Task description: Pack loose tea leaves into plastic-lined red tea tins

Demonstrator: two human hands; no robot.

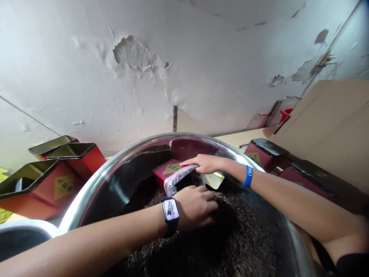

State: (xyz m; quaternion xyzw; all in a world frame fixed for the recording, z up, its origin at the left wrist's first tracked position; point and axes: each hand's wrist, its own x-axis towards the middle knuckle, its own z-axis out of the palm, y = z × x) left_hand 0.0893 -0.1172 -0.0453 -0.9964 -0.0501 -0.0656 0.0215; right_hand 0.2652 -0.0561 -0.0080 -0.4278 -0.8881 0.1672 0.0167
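Observation:
A large steel basin [95, 181] in front of me holds a heap of dark loose tea leaves [230, 238]. A red tin [168, 171] with a clear plastic liner [175, 181] stands in the basin. My right hand [206, 163], with a blue wristband, grips the tin's rim and the liner, fingers closed over the edge. My left hand [196, 207], with a smartwatch on the wrist, lies palm down on the leaves beside the tin's mouth, fingers curled into them.
Open red tins with gold labels [54, 181] stand at the left. Closed dark-lidded red tins [266, 152] stand at the right by a cardboard box [334, 127]. A peeling white wall rises behind. Another basin's rim [25, 227] shows at lower left.

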